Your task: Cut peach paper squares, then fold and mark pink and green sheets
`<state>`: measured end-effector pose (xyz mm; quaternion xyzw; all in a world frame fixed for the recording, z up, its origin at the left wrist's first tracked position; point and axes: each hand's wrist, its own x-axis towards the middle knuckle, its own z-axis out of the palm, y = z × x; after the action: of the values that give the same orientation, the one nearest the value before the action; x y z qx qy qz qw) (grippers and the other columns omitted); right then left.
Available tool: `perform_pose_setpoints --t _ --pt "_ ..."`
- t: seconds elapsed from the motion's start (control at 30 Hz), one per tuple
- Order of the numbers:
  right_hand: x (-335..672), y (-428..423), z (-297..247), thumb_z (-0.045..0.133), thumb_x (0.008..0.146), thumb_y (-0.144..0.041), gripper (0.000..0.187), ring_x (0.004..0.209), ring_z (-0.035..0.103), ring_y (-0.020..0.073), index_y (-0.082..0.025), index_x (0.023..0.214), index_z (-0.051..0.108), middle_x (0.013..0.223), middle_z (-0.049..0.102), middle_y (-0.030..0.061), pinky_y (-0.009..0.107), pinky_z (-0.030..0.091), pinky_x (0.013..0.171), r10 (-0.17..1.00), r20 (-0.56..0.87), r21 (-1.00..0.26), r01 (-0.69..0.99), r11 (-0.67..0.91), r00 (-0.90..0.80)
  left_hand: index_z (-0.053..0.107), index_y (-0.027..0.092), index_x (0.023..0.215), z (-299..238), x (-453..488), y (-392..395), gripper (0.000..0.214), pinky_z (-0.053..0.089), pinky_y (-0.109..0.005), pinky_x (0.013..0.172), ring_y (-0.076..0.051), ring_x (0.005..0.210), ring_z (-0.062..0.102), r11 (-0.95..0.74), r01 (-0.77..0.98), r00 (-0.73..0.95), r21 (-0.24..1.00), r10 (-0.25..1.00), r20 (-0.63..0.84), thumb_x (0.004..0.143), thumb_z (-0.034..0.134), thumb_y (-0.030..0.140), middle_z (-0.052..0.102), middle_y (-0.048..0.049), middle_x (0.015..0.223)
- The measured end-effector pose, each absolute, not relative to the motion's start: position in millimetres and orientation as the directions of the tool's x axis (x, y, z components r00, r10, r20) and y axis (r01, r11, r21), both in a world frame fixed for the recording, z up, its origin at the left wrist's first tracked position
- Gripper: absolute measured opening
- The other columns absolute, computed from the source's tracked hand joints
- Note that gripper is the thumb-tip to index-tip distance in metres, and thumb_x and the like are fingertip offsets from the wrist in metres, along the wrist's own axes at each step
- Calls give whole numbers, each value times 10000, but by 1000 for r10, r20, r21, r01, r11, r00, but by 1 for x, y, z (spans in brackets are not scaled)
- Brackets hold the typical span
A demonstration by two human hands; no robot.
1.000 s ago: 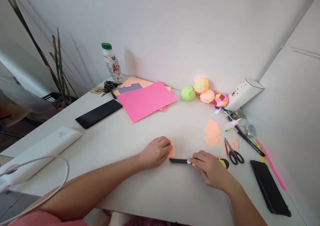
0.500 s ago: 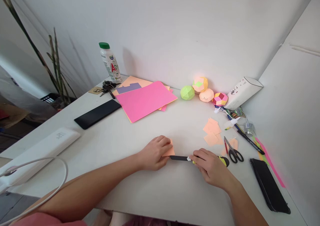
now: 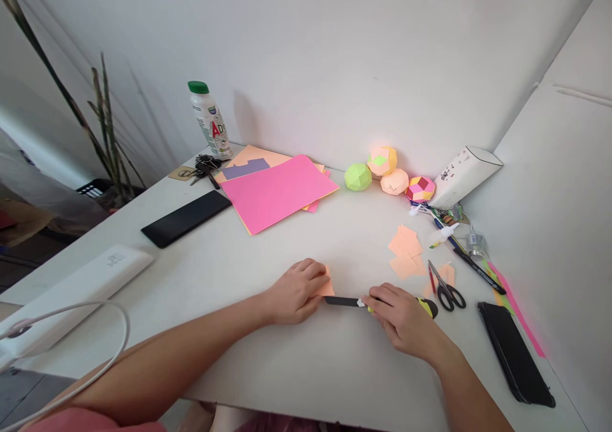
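On the white table, my left hand (image 3: 299,292) is closed on a small piece of peach paper (image 3: 327,284), and its fingers cover most of the sheet. In my right hand (image 3: 399,320) is a yellow-and-black utility knife (image 3: 427,306), gripped with the fingers wrapped round its handle. The knife's long dark blade points left, and its tip lies at the lower edge of the paper beside my left fingers. Whether the blade is within a fold cannot be made out.
Loose peach paper pieces (image 3: 406,253) and scissors (image 3: 447,292) lie right of centre. Paper balls (image 3: 358,177) and a white box (image 3: 466,177) stand by the wall. Pink sheets (image 3: 282,193), a phone (image 3: 186,218), a bottle (image 3: 210,126) and a power strip (image 3: 81,298) are leftward; a black pouch (image 3: 516,355) is rightward.
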<state>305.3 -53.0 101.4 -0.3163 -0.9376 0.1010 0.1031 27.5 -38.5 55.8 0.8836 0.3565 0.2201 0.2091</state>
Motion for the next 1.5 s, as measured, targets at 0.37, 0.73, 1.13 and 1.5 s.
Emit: perform_pose_setpoints --t 0.37,0.73,1.13,1.5 --pt "306 -53 99 377 897 -56 343 823 543 199 -165 1148 586 969 629 100 339 494 648 616 115 -258 576 776 -779 534 188 961 57 28 -38 232 425 -396 873 -229 919 463 -656 542 654 525 722 227 771 412 137 522 -80 1056" --pt "307 -52 99 393 891 -51 341 824 548 203 -170 1148 584 973 627 96 340 494 654 619 114 -260 578 774 -778 529 188 960 58 27 -38 221 414 -392 887 -225 915 456 -654 541 656 529 722 222 823 368 124 518 -81 1054" --pt "305 -53 102 368 909 -75 340 815 556 203 -172 1137 601 957 632 104 351 511 650 617 120 -250 578 777 -778 527 195 960 57 27 -38 229 423 -393 888 -225 923 466 -660 549 658 512 720 221 784 400 123 522 -78 1063" --pt "305 -53 103 401 893 -58 327 798 555 199 -175 1132 591 948 623 96 324 487 624 614 119 -241 578 780 -780 533 198 977 58 27 -38 219 424 -396 886 -230 929 462 -669 545 667 505 711 222 801 413 149 513 -81 1069"
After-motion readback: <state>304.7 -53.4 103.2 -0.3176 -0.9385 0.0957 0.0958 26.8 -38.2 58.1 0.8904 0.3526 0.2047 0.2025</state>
